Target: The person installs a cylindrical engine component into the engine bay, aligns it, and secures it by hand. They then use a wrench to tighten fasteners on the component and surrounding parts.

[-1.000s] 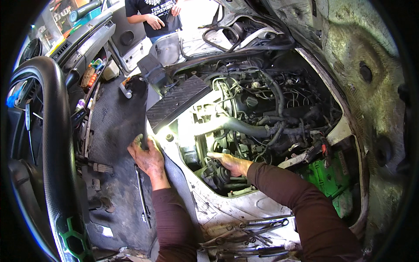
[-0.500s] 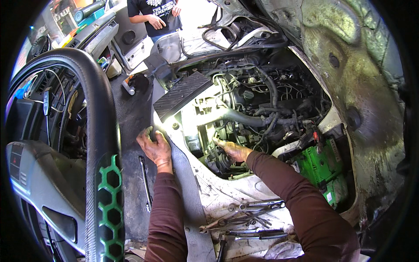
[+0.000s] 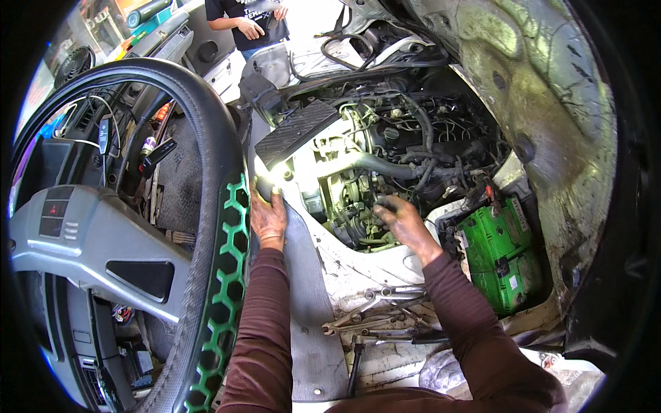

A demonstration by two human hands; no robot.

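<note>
My left hand (image 3: 269,219) lies with fingers stretched and apart on the grey mat strip (image 3: 306,296) along the engine bay's left edge. The steering wheel rim (image 3: 222,165) is right beside it. Over the near part of the open engine (image 3: 403,148), my right hand (image 3: 405,224) is raised with its fingers curled together. Whatever lies between those fingertips, if anything, is too dark to make out. A black ribbed panel (image 3: 299,138) slants over the engine's left side, next to a bright light (image 3: 313,167).
Several wrenches (image 3: 368,313) and a black-handled ratchet (image 3: 357,361) lie on the pale metal ledge nearest me. A green battery (image 3: 499,258) sits at the right. A raised, stained panel (image 3: 544,117) stands along the right side. Another person's hand (image 3: 249,29) shows beyond the engine.
My right hand has lifted back from the engine parts toward me. My left hand's fingers have straightened onto the mat. The view has shifted, and the steering wheel now hides the floor wrench.
</note>
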